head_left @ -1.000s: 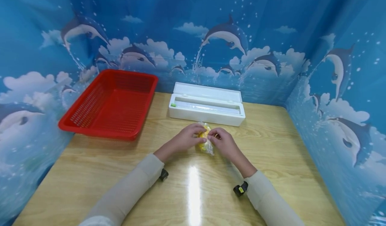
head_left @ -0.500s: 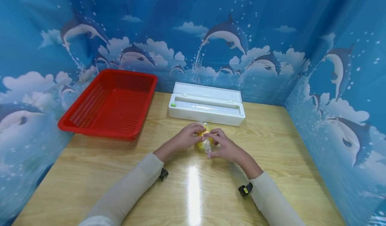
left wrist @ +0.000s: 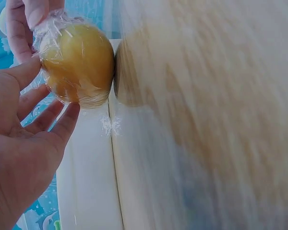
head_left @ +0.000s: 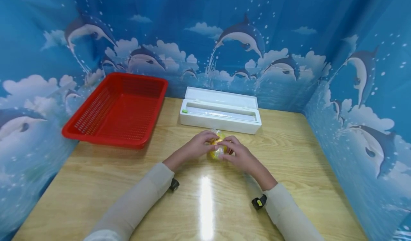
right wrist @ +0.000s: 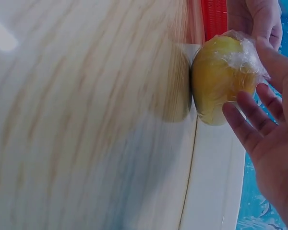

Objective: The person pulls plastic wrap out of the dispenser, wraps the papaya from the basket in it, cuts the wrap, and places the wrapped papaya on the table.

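Observation:
A yellow, rounded fruit [head_left: 214, 154] rests on the wooden table, wrapped in crinkled cling film; its exact kind is hard to tell. My left hand [head_left: 199, 145] holds its left side, thumb near the top and fingertips against the lower side in the left wrist view. On the other side my right hand [head_left: 242, 157] holds it too, with thumb and fingers curved about it. In the right wrist view the film [right wrist: 240, 55] is bunched and wrinkled on the fruit's upper part, by the right thumb. The fingers hide part of the fruit in the head view.
A white cling film dispenser [head_left: 221, 123] with its lid raised and a green slider [head_left: 184, 111] stands just behind the hands. To the left is a red perforated plastic basket [head_left: 106, 140]. A dolphin-print curtain [head_left: 199, 37] encloses the back and sides of the table.
My right hand has shifted its grip: its thumb reached down to the film's near end, then moved up against the fruit. The loose film there now lies closer in. My left hand stayed nearly still.

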`<state>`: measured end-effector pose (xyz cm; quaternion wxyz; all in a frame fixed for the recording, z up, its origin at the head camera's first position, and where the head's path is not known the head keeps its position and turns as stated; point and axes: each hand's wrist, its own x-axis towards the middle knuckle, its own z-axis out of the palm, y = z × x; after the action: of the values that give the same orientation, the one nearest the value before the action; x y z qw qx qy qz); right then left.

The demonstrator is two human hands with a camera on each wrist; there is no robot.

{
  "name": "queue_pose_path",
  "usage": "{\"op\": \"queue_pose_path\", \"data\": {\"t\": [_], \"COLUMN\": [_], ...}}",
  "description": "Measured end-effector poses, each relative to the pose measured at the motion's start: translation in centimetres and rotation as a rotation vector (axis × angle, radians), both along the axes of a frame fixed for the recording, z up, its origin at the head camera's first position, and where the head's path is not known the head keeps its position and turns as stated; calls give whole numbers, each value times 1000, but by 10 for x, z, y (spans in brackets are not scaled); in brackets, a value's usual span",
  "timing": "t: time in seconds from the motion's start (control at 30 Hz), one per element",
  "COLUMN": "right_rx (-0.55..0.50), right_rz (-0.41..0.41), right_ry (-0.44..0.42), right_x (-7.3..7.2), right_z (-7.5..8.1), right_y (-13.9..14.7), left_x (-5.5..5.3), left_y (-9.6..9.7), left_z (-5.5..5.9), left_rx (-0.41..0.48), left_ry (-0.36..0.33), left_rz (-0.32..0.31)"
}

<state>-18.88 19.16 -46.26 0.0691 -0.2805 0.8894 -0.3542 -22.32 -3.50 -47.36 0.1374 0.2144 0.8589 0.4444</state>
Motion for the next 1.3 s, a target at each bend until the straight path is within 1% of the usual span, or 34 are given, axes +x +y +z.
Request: {"op": "queue_pose_path", "data": {"t": [0.17, 0.27, 0.37, 0.47, 0.6, 0.7, 0.8, 0.9, 1.03, 1.1, 1.23, 1.3], "right_rx": [-3, 16, 72, 127, 152, 152, 134, 112, 105, 116, 153, 167], "right_rz": [-56, -100, -138, -154, -159, -167, -173, -172, -162, -151, -122, -107], "right_ry": [48, 78, 102, 110, 55, 28, 34, 47, 47, 30, -39, -54], "right_x": [-3, -5, -7, -9, -10, -9, -9, -11, -11, -12, -12, -12], "right_z": [-1, -1, -1, 0, 2, 3, 2, 0, -1, 0, 2, 3], "right_y": [-5, -7, -8, -9, -9, -8, -7, -7, -6, -6, -3, -1], "left_x": [1, 0, 0, 0, 0, 0, -1, -1, 0, 1, 2, 2], "left_y": [-1, -3, -4, -4, -3, -3, -2, -1, 0, 1, 1, 2], "left_z": [1, 1, -1, -1, -2, -4, -5, -5, -3, -2, -3, -3], "left_rx": [11, 23, 30, 34, 54, 84, 125, 161, 179, 184, 190, 189], "left_ry": [-6, -10, -15, -32, -26, 9, 27, 19, 16, 19, 30, 36], "left_rz": [3, 0, -2, 12, 31, 40, 63, 99, 132, 142, 153, 158]}}
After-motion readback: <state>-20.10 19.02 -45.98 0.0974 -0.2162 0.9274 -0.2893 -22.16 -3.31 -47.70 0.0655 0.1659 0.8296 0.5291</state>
